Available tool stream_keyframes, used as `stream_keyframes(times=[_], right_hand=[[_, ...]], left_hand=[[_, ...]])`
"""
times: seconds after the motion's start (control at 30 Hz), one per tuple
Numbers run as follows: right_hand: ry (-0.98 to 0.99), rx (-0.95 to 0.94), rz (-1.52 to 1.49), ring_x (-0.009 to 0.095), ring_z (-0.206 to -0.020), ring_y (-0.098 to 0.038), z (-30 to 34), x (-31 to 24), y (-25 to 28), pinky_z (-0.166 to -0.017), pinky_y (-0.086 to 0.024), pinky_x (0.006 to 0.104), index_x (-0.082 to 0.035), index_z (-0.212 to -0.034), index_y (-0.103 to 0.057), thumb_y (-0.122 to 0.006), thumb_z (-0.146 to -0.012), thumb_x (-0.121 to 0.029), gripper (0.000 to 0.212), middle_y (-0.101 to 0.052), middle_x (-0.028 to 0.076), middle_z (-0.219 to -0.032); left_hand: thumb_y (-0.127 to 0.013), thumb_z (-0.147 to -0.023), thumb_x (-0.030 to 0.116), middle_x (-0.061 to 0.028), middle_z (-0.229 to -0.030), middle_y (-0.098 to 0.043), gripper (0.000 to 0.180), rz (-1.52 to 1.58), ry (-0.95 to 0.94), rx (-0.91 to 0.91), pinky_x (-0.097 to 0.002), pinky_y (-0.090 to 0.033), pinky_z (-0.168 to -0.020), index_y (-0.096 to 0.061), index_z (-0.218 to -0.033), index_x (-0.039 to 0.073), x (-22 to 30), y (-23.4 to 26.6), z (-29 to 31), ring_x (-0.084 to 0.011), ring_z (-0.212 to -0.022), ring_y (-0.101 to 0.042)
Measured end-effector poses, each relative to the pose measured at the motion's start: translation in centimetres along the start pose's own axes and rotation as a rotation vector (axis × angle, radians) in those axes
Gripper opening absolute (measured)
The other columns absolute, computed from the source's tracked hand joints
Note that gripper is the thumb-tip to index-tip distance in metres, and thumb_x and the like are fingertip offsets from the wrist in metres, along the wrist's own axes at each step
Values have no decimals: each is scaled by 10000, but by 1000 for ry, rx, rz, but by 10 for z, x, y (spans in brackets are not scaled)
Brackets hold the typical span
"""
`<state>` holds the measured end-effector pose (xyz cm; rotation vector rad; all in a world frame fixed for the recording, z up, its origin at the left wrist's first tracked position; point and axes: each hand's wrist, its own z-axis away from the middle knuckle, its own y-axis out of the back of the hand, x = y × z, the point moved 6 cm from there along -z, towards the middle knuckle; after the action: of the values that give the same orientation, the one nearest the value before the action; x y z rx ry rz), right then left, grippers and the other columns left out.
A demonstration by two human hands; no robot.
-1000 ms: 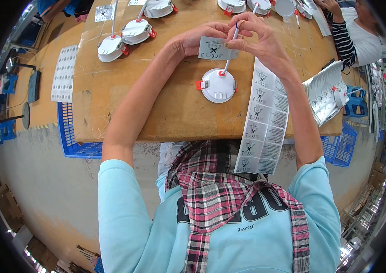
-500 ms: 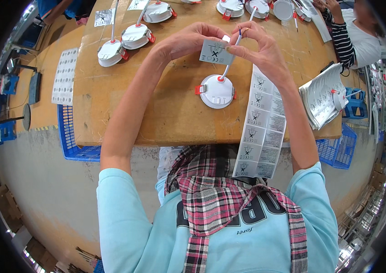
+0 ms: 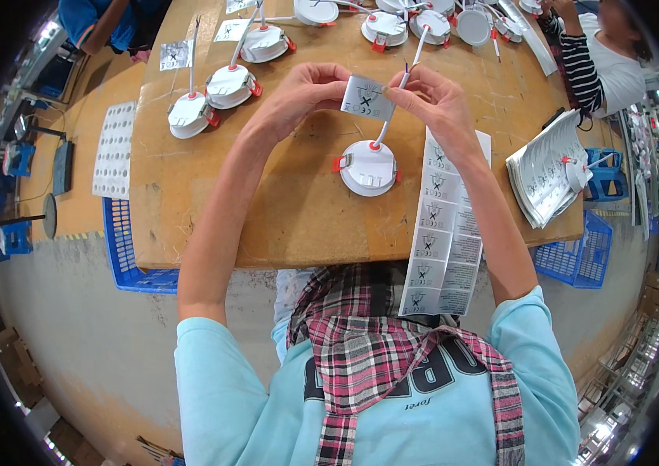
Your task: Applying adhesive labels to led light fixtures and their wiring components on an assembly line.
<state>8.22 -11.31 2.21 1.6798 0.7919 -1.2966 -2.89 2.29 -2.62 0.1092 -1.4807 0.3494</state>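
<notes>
A round white downlight [image 3: 368, 172] with red-tipped spring clips lies on the table in front of me. Its white cable [image 3: 382, 130] rises to my right hand [image 3: 440, 101], whose thumb and fingers pinch it near the bare wire ends. A silver printed label [image 3: 366, 99] is stretched between my hands beside the cable. My left hand [image 3: 308, 92] is closed at the label's left edge, its fingertips partly hidden behind it. The label's right edge sits under my right thumb, against the cable. Below my right forearm, a strip of similar labels [image 3: 432, 225] hangs over the table's front edge.
More downlights [image 3: 188, 116] stand at the left and along the far side of the wooden table [image 3: 267, 225]. A stack of label sheets [image 3: 543, 175] lies at the right edge. Blue crates [image 3: 124, 241] are below. Co-workers [image 3: 613, 66] sit at the far corners.
My left hand has shifted slightly left, and the label now shows flatter between both hands. My right hand still grips the cable. The whole view has shifted slightly.
</notes>
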Motion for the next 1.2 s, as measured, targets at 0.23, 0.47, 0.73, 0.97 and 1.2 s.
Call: stream_keyframes(times=[0.23,0.47,0.73,0.97,1.2], right_hand=[[-8,18,-85,141,-790,-634,-1,6,-4,-716,-504,252,-28,-911,-613,-681,-838,-189,190,-636,73,-852],[-41,17,-133,158,-746,-663,2,2,-11,-625,-541,237,-21,-950,-565,-643,-867,-183,198,-628,94,-862],[-68,31,-141,162,-664,-668,3,2,-14,-594,-532,232,-22,-956,-545,-617,-884,-168,178,-632,91,-855],[-54,56,-157,156,-650,-659,2,5,-14,-582,-525,233,-19,-981,-541,-608,-888,-159,181,-631,90,-854],[-69,58,-149,157,-650,-656,2,3,-15,-580,-524,239,-13,-998,-536,-602,-890,-158,193,-631,94,-853]], left_hand=[[-631,-871,199,-22,-879,-655,195,-5,-27,69,-238,-512,-776,-647,-944,20,11,-1,8,-75,-797,-623],[-635,-864,205,-43,-873,-669,224,21,-29,126,-248,-515,-764,-667,-963,7,9,1,11,-90,-779,-632],[-636,-852,195,-58,-876,-680,233,21,-29,141,-249,-517,-766,-675,-973,0,13,1,13,-99,-782,-641],[-631,-842,192,-90,-871,-685,250,24,-36,168,-261,-532,-765,-685,-980,-9,16,3,15,-127,-775,-651],[-626,-850,185,-95,-879,-687,245,9,-38,161,-280,-548,-780,-682,-992,-7,14,6,14,-133,-774,-660]])
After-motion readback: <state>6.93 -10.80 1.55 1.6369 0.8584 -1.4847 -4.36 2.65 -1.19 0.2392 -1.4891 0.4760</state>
